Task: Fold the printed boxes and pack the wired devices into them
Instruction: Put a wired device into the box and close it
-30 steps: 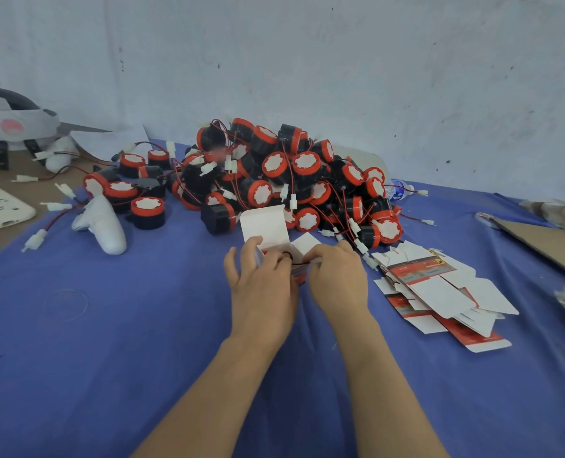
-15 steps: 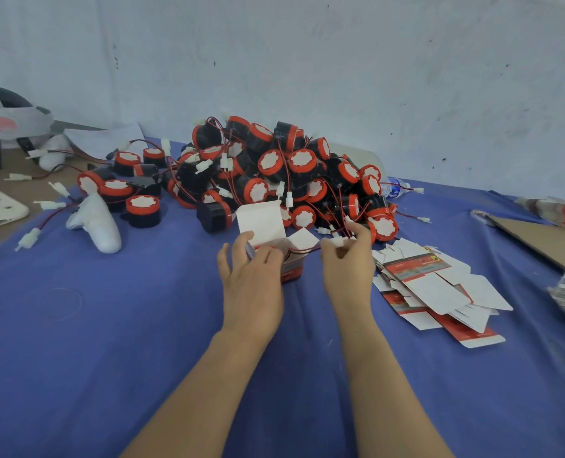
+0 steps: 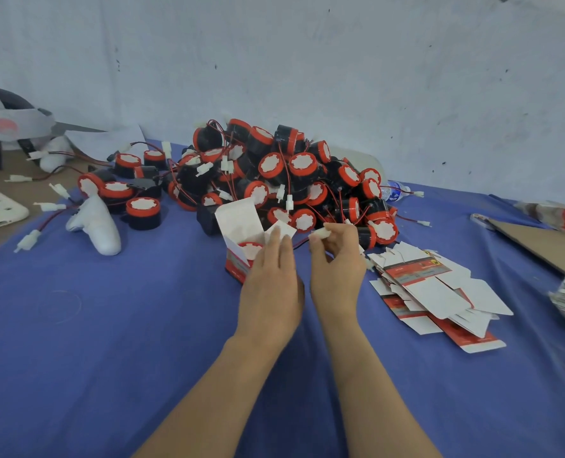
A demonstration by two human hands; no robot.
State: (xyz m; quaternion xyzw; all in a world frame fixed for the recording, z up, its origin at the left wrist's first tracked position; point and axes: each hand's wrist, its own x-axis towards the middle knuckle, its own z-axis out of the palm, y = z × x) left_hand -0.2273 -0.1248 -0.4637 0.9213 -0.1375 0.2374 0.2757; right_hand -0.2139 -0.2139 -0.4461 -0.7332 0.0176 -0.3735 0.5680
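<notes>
Head view: one small red-and-white printed cardboard box [image 3: 236, 264] stands open on the blue cloth [image 3: 109, 325], both hands at it.
Its plain white lid flap [image 3: 238, 219] stands upright; one round black device [image 3: 250, 250] with red rim and white scalloped label sits inside. The left hand [image 3: 271, 285] lies against the box's right side, fingers straight and together. The right hand [image 3: 337, 262], just beside, pinches one white plastic connector [image 3: 320, 233]. Behind — a heap of like devices [image 3: 274, 173], too many to count; to the right, several overlapping flat box blanks [image 3: 433, 292].
</notes>
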